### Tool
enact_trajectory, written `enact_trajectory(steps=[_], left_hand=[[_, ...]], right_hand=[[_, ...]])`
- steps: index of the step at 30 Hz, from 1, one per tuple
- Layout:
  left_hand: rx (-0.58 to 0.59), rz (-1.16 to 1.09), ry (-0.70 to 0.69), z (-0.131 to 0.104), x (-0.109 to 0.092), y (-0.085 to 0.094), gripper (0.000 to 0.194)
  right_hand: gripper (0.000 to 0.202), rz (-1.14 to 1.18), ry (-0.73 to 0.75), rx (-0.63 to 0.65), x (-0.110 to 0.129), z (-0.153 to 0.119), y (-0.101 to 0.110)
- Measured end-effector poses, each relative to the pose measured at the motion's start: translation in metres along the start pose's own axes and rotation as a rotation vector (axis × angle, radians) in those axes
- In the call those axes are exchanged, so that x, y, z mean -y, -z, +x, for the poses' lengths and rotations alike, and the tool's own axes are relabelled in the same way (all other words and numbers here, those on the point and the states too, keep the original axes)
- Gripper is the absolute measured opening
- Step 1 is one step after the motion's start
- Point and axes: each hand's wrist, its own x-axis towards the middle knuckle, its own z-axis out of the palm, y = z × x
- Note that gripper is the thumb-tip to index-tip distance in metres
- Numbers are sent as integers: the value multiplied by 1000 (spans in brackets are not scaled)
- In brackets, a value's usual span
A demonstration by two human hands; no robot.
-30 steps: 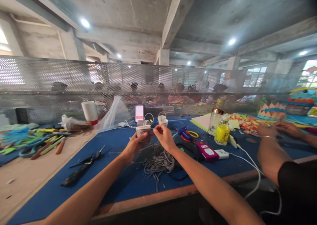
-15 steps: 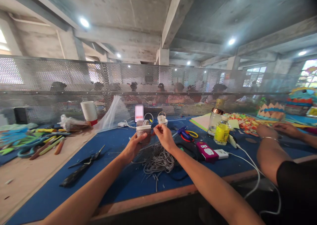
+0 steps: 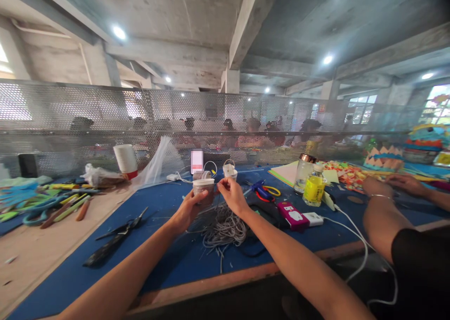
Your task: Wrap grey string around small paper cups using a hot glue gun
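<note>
Cup [image 3: 203, 192] first, since everything else sits around it: from where I stand it is upright, pale rim on top, and looks held off the blue table [image 3: 165, 263] spreading below it. Left of the cup and nearer the person lies a black-handled tool [image 3: 106, 251]; below the cup and slightly to its right is a heap of grey cord [image 3: 225, 230]. The left hand [image 3: 189, 210] is wrapped around the cup's side. That grip should do the steadying, firm but gentle, as a hard squeeze would probably bend the wall. The right hand [image 3: 232, 195] has thumb and fingertips together just beside the cup, right of its rim; I can't tell what, if anything, is between them. Small moves close to the wall would suit that pinch best, with any cord drawn evenly and clear of the heap, where it could snag. Behind the cup, to its right, stands a small white pail [image 3: 230, 171].
</note>
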Motion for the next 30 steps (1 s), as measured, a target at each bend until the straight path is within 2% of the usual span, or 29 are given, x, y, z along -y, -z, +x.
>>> enact_trajectory(steps=[21,30], left_hand=[[19,-18,14,-3,-4,-4,52],[40,-29,12,-1,0,0,53]], right_hand=[[14,-25,-19,11,5,-2,1],[15,-4,-24,30,5,-3,1]])
